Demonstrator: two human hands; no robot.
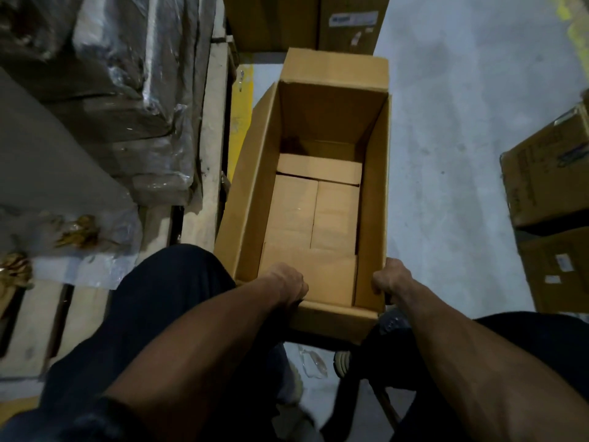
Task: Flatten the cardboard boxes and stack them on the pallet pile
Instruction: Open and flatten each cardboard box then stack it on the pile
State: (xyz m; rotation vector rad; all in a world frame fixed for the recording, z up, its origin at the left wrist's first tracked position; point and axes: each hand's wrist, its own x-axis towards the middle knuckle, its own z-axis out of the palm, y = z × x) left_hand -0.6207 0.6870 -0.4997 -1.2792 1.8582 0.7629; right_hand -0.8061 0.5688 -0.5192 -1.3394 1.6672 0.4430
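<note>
Two bare forearms are reaching forward from the bottom of the view, over dark trousers, toward an open cardboard box that is standing upright on the grey concrete floor. The left hand is curling its fingers over the near rim of the box, at the near left corner, and gripping it. The right hand is gripping the near right corner of the same rim, fingers wrapped round the edge. The box's top is open, with one flap standing up at the far end, and its bottom flaps are lying folded shut inside. Just to the left of the box, a wooden pallet is carrying a pile wrapped in shiny plastic film. Beyond the box, more brown cartons are standing against each other. At the right edge, two labelled cartons are stacked one on the other, well apart from the open box. A shoe is showing below the box's near end.
</note>
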